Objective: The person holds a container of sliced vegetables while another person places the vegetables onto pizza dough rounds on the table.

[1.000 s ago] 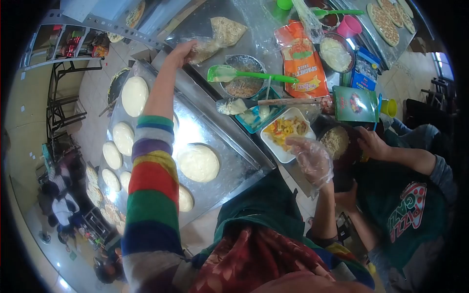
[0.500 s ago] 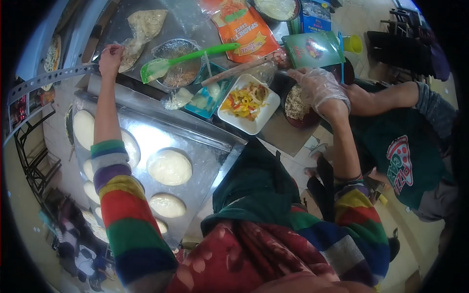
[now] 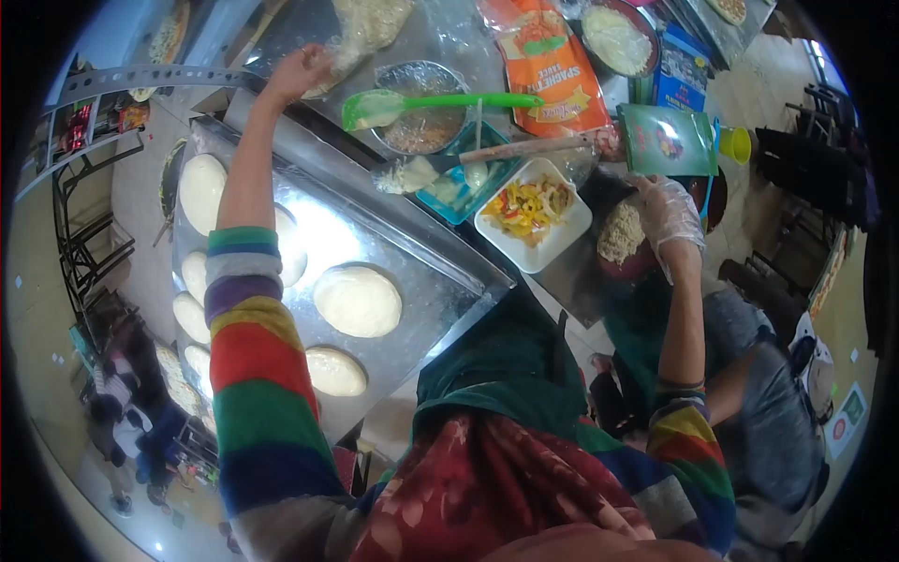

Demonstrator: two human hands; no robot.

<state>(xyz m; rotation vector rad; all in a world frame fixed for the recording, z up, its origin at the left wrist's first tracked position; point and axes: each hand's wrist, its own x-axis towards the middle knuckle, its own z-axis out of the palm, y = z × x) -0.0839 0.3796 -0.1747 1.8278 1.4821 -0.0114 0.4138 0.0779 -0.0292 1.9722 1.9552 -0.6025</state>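
My left hand [image 3: 302,73] is bare, its fingers closed at the near end of a clear plastic bag [image 3: 371,26] with crumbly pale food inside. At the right, my right hand [image 3: 670,214] wears a clear plastic glove and hangs over the right side of a dark red bowl [image 3: 622,265] of minced filling [image 3: 621,234]. Its fingertips are bent near the lower edge of a green pouch [image 3: 667,140]; whether they hold anything is unclear. A white tray [image 3: 534,258] of sliced peppers [image 3: 527,208] lies to the left of that bowl.
Round dough pieces [image 3: 358,302] rest on a metal sheet [image 3: 412,330] at the left. A green spatula [image 3: 440,100] crosses a filled metal bowl [image 3: 423,131], near a teal tray [image 3: 456,214] and an orange sauce pouch [image 3: 552,80]. A person [image 3: 763,412] is at the right.
The view has swung left, then back right. My gloved right hand has gone from beside the pepper tray to the filling bowl. The co-worker's hands are no longer visible at that bowl.
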